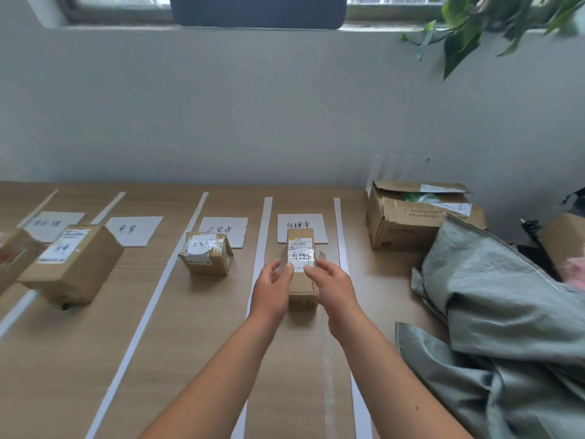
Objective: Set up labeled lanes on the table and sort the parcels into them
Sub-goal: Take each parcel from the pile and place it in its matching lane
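Parcel [300, 245] lies flat on the tabletop [190, 327], centre frame, in the lane between two white strips [259, 248]. Its far end covers the near edge of a card [316, 221] reading 处理中, and the same words are handwritten on the parcel's label. Left hand [273, 289] and right hand [334, 286] flank its near half, fingers curled against the sides with tips on top by the label. Both are grasping it lightly. One lane to the left, a taped parcel [207, 253] sits just in front of its own card [235, 228], well apart from the hands. At the left of the frame a big parcel [72, 264] sits on top of a strip line. An open box [411, 223] stands at right-centre against the wall. A grey-green sack [506, 312] is heaped at lower right.
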A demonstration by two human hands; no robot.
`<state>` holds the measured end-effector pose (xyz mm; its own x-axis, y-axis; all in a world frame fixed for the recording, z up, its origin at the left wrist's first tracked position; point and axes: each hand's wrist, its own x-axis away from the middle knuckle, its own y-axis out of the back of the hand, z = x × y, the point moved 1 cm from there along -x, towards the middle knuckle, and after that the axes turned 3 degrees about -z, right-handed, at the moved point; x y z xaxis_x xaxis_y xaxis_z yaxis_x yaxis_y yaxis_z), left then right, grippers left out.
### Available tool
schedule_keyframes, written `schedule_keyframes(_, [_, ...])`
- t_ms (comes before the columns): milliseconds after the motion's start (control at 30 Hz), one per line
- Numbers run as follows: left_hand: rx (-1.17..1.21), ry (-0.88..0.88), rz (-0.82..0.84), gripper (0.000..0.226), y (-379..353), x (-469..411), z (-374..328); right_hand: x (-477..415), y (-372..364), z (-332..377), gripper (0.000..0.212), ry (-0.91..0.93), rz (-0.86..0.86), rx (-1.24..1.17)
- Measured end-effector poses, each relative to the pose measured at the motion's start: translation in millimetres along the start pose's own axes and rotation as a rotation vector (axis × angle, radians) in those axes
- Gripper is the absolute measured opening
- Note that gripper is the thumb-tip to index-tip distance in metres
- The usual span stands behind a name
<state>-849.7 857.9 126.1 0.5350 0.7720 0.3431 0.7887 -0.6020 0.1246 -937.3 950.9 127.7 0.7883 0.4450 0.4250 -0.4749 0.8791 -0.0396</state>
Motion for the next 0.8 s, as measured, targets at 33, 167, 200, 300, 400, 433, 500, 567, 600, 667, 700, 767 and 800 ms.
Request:
schedule_keyframes(33, [0.020,-0.008,-0.002,0.049,3.4,13.9,-1.8,14.4,2.2,0.4,0.056,0.001,0.010,-0.005])
schedule_keyframes(167, [0.125,-0.045,-0.020,0.040,22.2,68.7,-15.2,74.1,7.9,7.8,0.047,0.020,0.074,-0.047])
schedule_keyframes(200, [0.141,-0.063,-0.026,0.039,28.3,81.2,-18.4,87.5,8.2,10.3,0.045,0.031,0.091,-0.055])
schedule_keyframes(300, [0.183,-0.139,-0.066,0.046,48.7,118.2,-25.2,129.2,6.4,18.7,0.046,0.063,0.154,-0.074])
schedule_keyframes(400, [0.209,-0.199,-0.096,0.034,69.5,158.2,-31.2,168.3,-0.7,21.3,0.048,0.106,0.220,-0.068])
schedule_keyframes(433, [0.221,-0.210,-0.107,0.034,76.8,170.4,-30.8,181.7,-3.4,21.9,0.045,0.119,0.249,-0.062])
schedule_keyframes(500, [0.244,-0.238,-0.140,0.035,93.2,196.4,-28.6,206.9,-9.9,20.1,0.044,0.145,0.306,-0.064])
schedule_keyframes(567, [0.253,-0.258,-0.196,0.030,111.0,222.1,-22.8,230.0,-18.1,16.5,0.043,0.169,0.342,-0.077])
schedule_keyframes(600, [0.257,-0.256,-0.230,0.025,120.8,234.6,-19.8,241.3,-23.5,13.9,0.043,0.177,0.360,-0.083])
schedule_keyframes(667, [0.282,-0.244,-0.293,0.021,142.2,261.3,-12.4,263.9,-36.6,4.4,0.043,0.184,0.413,-0.083])
schedule_keyframes(700, [0.295,-0.237,-0.329,0.024,154.2,273.4,-7.3,275.9,-44.8,-1.0,0.044,0.183,0.444,-0.079])
schedule_keyframes(767, [0.319,-0.228,-0.398,0.033,179.3,296.5,2.9,301.5,-63.8,-11.9,0.043,0.177,0.505,-0.062])
schedule_keyframes(800, [0.329,-0.225,-0.427,0.035,192.8,308.0,7.8,315.1,-74.6,-17.2,0.043,0.170,0.535,-0.056])
